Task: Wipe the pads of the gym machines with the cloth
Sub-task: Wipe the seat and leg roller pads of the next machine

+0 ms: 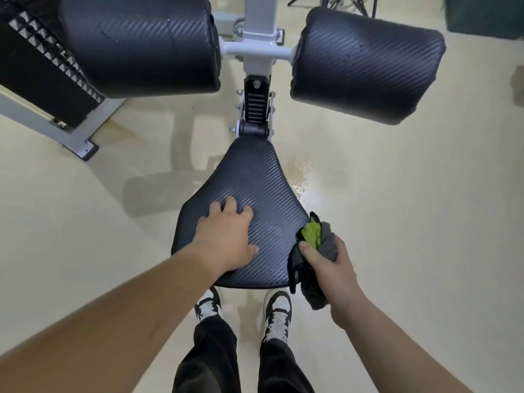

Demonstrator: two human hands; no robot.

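Cloth, crumpled grey-and-green rag [317, 239] | pinched in right hand [329, 268] at right edge of black textured seat pad [255, 177] | left hand [226, 236] flat, fingers spread, bracing seat | step: seat wipe pending | next: sweep cloth across seat, then 2 roller pads [365, 66] beyond

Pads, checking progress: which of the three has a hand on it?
The flat seat pad in the foreground: the left hand rests on it. Both roller pads are untouched.

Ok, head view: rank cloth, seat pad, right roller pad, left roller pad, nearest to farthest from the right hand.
1. cloth, gripped in the right hand.
2. seat pad, just left of it.
3. right roller pad, ahead, same side.
4. left roller pad, ahead, opposite side.
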